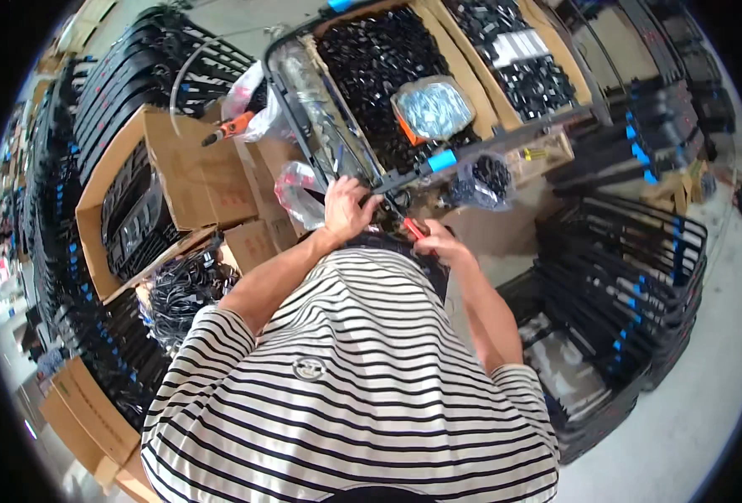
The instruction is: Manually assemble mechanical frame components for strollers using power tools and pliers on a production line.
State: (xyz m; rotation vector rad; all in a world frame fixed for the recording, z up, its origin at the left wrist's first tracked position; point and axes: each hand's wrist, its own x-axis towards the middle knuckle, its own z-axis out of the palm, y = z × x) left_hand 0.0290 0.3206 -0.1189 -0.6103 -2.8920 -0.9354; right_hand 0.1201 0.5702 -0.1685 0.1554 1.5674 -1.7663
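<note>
My left hand (pixel 350 207) grips the near corner of a black tubular frame (pixel 404 177), fingers bent over the bar and thumb reaching to the right. The frame has blue wraps on its bars and lies across the work surface in front of me. In my right hand (pixel 443 243) is a red-handled screwdriver (pixel 413 227), its dark shaft slanting up and left to the frame's corner close by my left thumb. The tip is too small to make out. A clear plastic bag (pixel 299 194) lies just left of my left hand.
Beyond the bar are a cardboard box of small black parts (pixel 371 50) and a bag of silvery fasteners (pixel 434 109). An orange power tool (pixel 230 129) rests at left, above an open carton (pixel 199 180). Stacked black frames (pixel 639 285) stand on the right.
</note>
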